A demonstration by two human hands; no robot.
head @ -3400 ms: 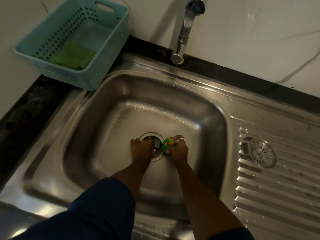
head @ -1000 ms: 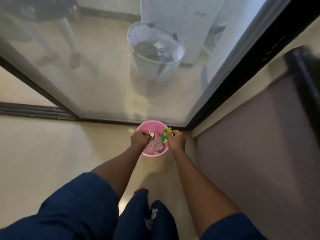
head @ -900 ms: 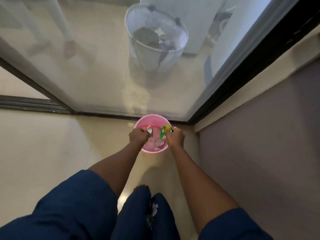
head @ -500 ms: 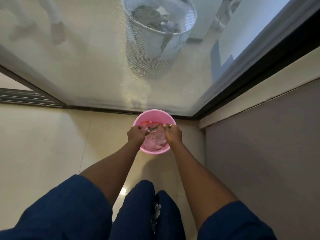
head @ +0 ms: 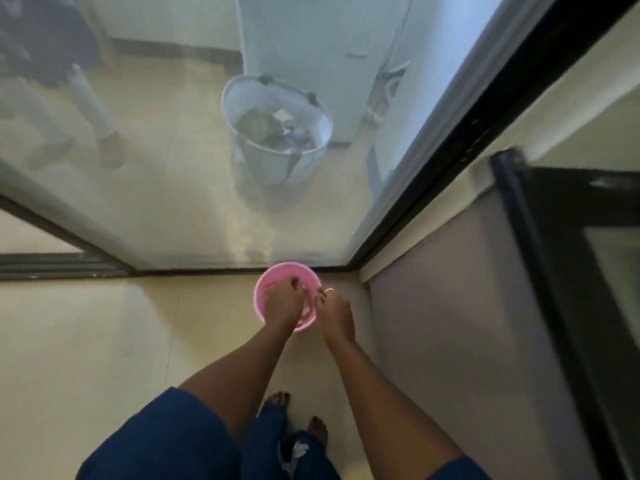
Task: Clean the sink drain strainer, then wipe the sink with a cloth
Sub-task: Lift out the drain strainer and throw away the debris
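Person's standing over a small pink bin [head: 258, 299] on the cream tile floor [head: 104, 341], both arms reaching down, blue sleeves [head: 166, 438] at the bottom of the view. The bin sits right against the bottom rail of a frosted glass door [head: 173, 185], w/ a grey-mauve wall [head: 450, 306] at its 3 o'clock.

Left hand [head: 282, 303] is over the bin's opening, knuckles up, fingers curled down toward the inside. There's a pale glint [head: 304, 289] at the fingertips, approx 1 o'clock from the hand. It might be the drain strainer, but it's too small and blurry to call, so no mesh, rim or colour to report. Can't tell what those fingers actually hold, tbh.

Right hand [head: 336, 313] is just outside the rim at the bin's 3 o'clock, close to the left hand but not touching it. Its fingers are bunched in narrow, w/ a ring [head: 329, 290] on one. Can't tell if anything's pinched there either.

Inside the bin it's pinkish w/ a red streak near 10 o'clock. Thru the glass at 12 o'clock there's a white mesh basket [head: 230, 112] w/ stuff in it. Bare toes [head: 277, 398] show at 6 o'clock.
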